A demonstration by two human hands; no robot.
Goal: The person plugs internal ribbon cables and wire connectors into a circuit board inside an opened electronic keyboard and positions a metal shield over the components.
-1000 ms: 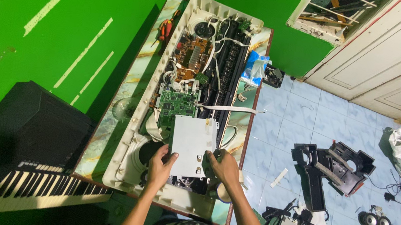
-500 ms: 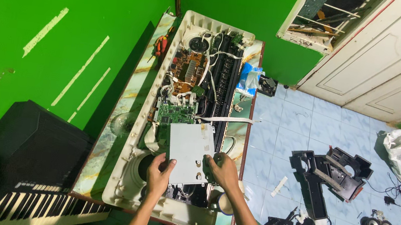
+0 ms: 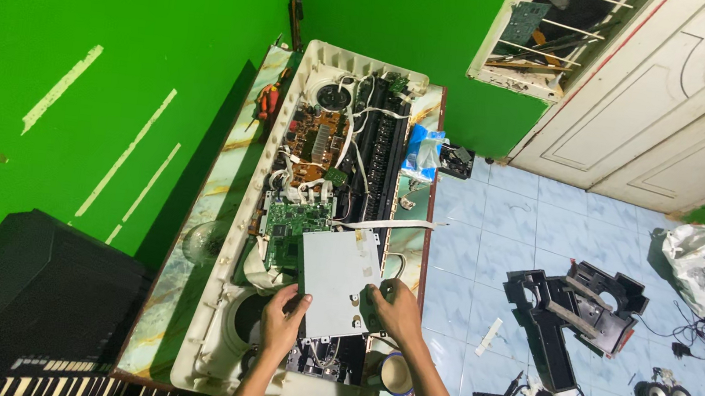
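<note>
The left hand [image 3: 281,321] grips the near left corner of a grey metal plate [image 3: 336,280], fingers curled over its edge and thumb on top. The right hand [image 3: 393,309] clamps the plate's near right edge in the same way, so both hands are closed on it.

The plate sits tilted over the near half of an opened keyboard shell [image 3: 212,346], above the gap where dark parts show under its near edge. By the look of it the shell is already stripped of its cover, and the plate seems loose rather than fastened; whether it is coming out or going in cannot be told.

Farther along lie a green circuit board [image 3: 287,226], a brown board [image 3: 310,140] and white ribbon cables, all seated. A cup [image 3: 393,375] stands just right of the shell on the marbled surface [image 3: 174,293]. Black plastic pieces [image 3: 570,311] litter the blue floor to the right.
</note>
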